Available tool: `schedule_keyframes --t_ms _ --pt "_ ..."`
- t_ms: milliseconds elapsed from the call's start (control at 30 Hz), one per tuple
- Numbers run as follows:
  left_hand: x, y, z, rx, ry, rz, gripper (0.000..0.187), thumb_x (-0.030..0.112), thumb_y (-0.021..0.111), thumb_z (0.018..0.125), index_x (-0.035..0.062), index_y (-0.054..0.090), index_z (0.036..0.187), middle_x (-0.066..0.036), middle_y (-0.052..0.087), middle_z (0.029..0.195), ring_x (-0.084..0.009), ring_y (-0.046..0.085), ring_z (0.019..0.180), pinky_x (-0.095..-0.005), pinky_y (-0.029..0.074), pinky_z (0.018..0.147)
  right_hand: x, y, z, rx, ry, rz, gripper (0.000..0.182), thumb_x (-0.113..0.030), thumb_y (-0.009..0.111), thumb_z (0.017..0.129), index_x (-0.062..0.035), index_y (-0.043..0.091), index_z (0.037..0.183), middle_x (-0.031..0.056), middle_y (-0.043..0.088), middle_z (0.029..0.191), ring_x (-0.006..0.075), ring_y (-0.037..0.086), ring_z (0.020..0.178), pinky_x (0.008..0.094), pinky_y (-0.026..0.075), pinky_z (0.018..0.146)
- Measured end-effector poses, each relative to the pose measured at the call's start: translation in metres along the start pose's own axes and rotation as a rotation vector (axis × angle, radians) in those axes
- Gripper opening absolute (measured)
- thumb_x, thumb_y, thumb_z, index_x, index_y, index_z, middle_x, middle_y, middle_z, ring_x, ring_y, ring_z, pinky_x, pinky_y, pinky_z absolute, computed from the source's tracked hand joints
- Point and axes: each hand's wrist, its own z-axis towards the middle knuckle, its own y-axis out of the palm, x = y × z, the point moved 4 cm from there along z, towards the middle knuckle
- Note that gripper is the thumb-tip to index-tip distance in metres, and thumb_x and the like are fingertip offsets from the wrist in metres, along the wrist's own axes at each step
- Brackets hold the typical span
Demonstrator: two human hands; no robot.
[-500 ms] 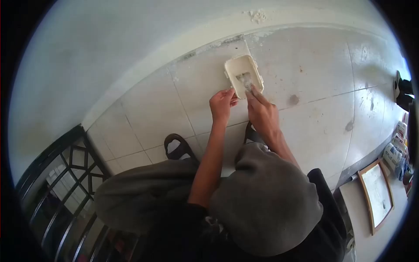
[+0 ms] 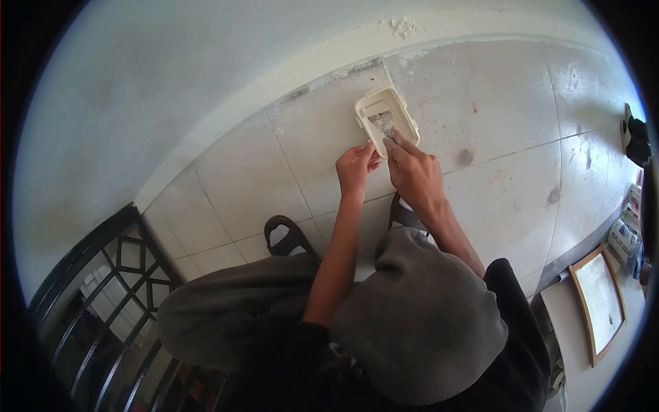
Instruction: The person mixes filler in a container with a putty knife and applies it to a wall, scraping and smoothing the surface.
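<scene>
Both arms are reaching forward between the bent knees, elbows tucked in. Left hand (image 2: 355,168) is curling its fingers in a loose pinch; right hand (image 2: 414,172) is pointing its fingers forward, knuckles up, wrist straight.

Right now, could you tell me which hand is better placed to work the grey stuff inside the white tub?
Probably the right hand: its fingertips already reach over the rim into the tub. The left hand only grips the near edge, steadying it.

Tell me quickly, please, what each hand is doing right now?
Left hand: fingers curled on the near edge of the cream tray, steadying it.
Right hand: fingers closed on a small tool at the grey paste; the tool is hard to identify.
</scene>
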Motion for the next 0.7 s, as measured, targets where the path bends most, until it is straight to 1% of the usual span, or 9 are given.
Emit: schedule_keyframes --t_ms 100,200,300,400,500,533,567,633,700 --pt "0.002 0.003 0.004 0.01 -0.007 0.003 0.026 0.018 0.069 0.092 -0.0065 0.063 0.096 -0.013 0.07 0.088 -0.0173 0.069 0.077 -0.0276 0.058 0.068 -0.002 -0.002 -0.004 -0.055 -0.018 -0.024 0.017 -0.009 0.064 0.085 -0.0076 0.073 0.099 0.0147 0.069 0.111 0.0332 0.07 0.074 0.0406 0.058 0.063" --pt "0.0 -0.001 -0.003 0.019 -0.027 0.025 0.027 0.019 0.067 0.092 -0.0071 0.063 0.099 -0.013 0.068 0.09 -0.019 0.068 0.079 -0.0306 0.058 0.073 -0.005 -0.015 -0.001 -0.013 -0.011 0.043 0.018 -0.008 0.064 0.085 -0.0066 0.072 0.101 0.0149 0.069 0.111 0.0334 0.07 0.074 0.0404 0.058 0.064" --pt "0.001 0.004 -0.002 0.008 -0.006 0.017 0.028 0.018 0.067 0.093 -0.0077 0.063 0.101 -0.013 0.068 0.092 -0.0194 0.068 0.08 -0.0311 0.058 0.074 0.005 0.001 0.0 -0.036 -0.023 -0.001 0.018 -0.008 0.064 0.085 -0.007 0.073 0.101 0.0149 0.07 0.11 0.0332 0.07 0.076 0.04 0.059 0.064" --pt "0.001 0.0 -0.002 0.01 -0.024 0.017 0.027 0.019 0.067 0.093 -0.0072 0.063 0.1 -0.013 0.068 0.091 -0.019 0.067 0.08 -0.0308 0.058 0.073 -0.001 -0.012 -0.003 -0.018 -0.03 0.006 0.017 -0.007 0.064 0.085 -0.0071 0.073 0.1 0.0146 0.07 0.11 0.0331 0.07 0.076 0.0391 0.059 0.064" --pt "-0.001 0.002 0.0 -0.009 -0.028 0.035 0.028 0.019 0.067 0.093 -0.0068 0.063 0.101 -0.012 0.068 0.091 -0.0187 0.067 0.08 -0.0301 0.057 0.073 0.008 0.004 -0.003 0.016 -0.051 0.012 0.017 -0.007 0.065 0.085 -0.0073 0.073 0.099 0.0139 0.07 0.11 0.0332 0.07 0.075 0.039 0.059 0.063" --pt "-0.002 0.002 0.0 -0.004 -0.028 0.02 0.026 0.019 0.067 0.093 -0.006 0.063 0.099 -0.012 0.069 0.09 -0.0173 0.068 0.078 -0.0285 0.057 0.07 0.01 0.005 -0.006 0.023 -0.051 0.006 0.017 -0.007 0.065 0.085 -0.0073 0.073 0.099 0.0139 0.07 0.11 0.0332 0.07 0.075 0.039 0.059 0.063" --pt "-0.001 0.002 0.003 0.005 -0.024 0.003 0.024 0.018 0.068 0.093 -0.0052 0.063 0.097 -0.011 0.069 0.089 -0.0159 0.068 0.076 -0.0269 0.057 0.067 0.011 0.007 -0.01 0.005 -0.053 -0.012 0.017 -0.007 0.065 0.084 -0.0074 0.073 0.099 0.0135 0.07 0.11 0.033 0.07 0.075 0.039 0.059 0.063" --pt "0.0 0.003 0.005 0.018 -0.021 -0.005 0.024 0.018 0.068 0.093 -0.0052 0.063 0.097 -0.011 0.069 0.088 -0.0157 0.068 0.075 -0.0269 0.057 0.067 0.006 0.005 -0.01 -0.026 -0.052 -0.02 0.017 -0.007 0.065 0.084 -0.0075 0.073 0.099 0.013 0.07 0.11 0.0327 0.07 0.074 0.0391 0.059 0.063" --pt "-0.003 -0.001 0.001 0.024 -0.03 -0.005 0.025 0.019 0.068 0.093 -0.0051 0.063 0.097 -0.011 0.069 0.088 -0.0156 0.068 0.075 -0.0268 0.057 0.067 0.003 -0.006 -0.006 0.046 -0.043 0.052 0.017 -0.007 0.065 0.085 -0.0076 0.073 0.1 0.0128 0.07 0.11 0.0319 0.07 0.075 0.0387 0.059 0.062"
